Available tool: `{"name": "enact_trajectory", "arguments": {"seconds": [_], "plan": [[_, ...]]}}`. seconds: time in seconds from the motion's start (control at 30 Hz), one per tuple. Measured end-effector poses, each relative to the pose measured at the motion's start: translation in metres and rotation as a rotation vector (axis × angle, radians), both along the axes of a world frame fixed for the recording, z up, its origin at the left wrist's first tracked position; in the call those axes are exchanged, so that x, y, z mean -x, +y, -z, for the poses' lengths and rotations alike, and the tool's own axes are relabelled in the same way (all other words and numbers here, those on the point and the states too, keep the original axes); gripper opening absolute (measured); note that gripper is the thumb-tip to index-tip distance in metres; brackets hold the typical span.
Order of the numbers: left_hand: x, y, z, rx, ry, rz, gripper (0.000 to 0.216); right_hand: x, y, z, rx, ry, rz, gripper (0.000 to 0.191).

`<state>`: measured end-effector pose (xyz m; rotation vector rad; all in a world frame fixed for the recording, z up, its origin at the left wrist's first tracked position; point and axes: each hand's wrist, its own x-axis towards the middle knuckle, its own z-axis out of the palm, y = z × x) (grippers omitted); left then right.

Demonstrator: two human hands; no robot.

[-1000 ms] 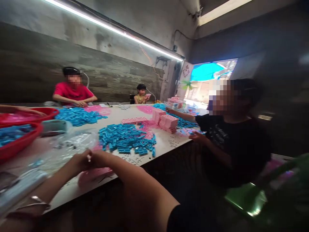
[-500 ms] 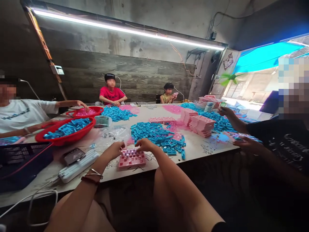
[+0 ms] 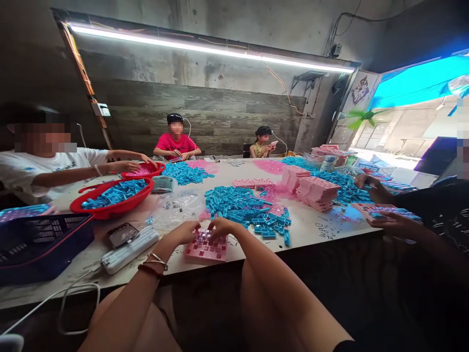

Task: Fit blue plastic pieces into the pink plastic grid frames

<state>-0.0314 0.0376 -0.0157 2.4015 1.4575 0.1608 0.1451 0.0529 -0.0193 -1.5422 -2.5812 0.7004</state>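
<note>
Fingers (image 3: 213, 224) of left hand (image 3: 186, 232) and right hand (image 3: 224, 227) at partly hidden pink tray (image 3: 205, 252), pinch or spread indistinguishable.

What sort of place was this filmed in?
Probably a small workshop: a large shared table carries a loose heap of blue plastic pieces and stacks of pink tray-like pieces, under a long tube light.

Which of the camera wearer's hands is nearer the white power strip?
Left. The left hand is at the far side of the pink tray, right of the white power strip; the right hand, also there, is farther right.
</note>
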Motion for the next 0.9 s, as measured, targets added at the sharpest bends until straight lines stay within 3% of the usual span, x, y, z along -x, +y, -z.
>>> {"name": "enact_trajectory", "arguments": {"seconds": [0.17, 0.33, 0.53, 0.7, 0.9], "plan": [[-0.002, 0.005, 0.005, -0.005, -0.112, -0.088, 0.03, -0.005, -0.001, 0.001, 0.013, 0.081, 0.068, 0.035], [0.001, 0.012, 0.008, 0.084, -0.236, -0.296, 0.053, -0.005, 0.002, 0.005, -0.006, 0.234, 0.127, 0.039], [0.003, 0.016, 0.013, 0.26, -0.405, -0.153, 0.046, -0.011, 0.001, 0.005, 0.021, 0.437, 0.203, 0.04], [-0.002, 0.004, -0.004, 0.373, -0.692, -0.237, 0.052, -0.013, -0.006, -0.001, 0.097, 0.658, 0.195, 0.036], [-0.006, -0.004, -0.016, 0.31, -0.86, -0.181, 0.05, -0.014, -0.01, -0.005, 0.256, 0.895, 0.176, 0.035]]}}
